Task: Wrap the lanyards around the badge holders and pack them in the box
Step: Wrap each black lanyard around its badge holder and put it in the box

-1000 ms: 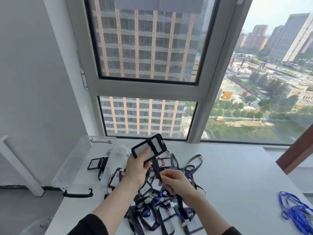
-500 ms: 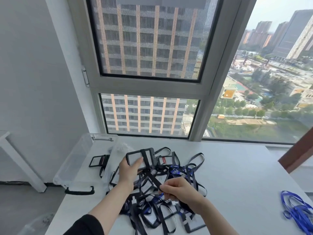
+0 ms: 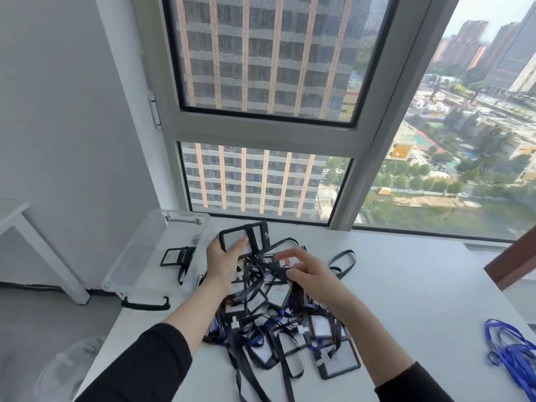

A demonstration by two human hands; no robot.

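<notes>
Badge holder (image 3: 235, 238) is gripped by the left hand (image 3: 223, 264); the right hand (image 3: 314, 275) is held loosely spread over tangled lanyards (image 3: 262, 266).

White table (image 3: 420, 285), tall window (image 3: 261, 53), white side table (image 3: 10, 211), perhaps a clear bin (image 3: 63, 369) on the floor

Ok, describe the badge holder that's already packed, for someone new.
Find the clear plastic box at the white table's left end. One black-framed badge holder lies inside it, alone; the others sit in the tangled pile or in the left hand.
</notes>
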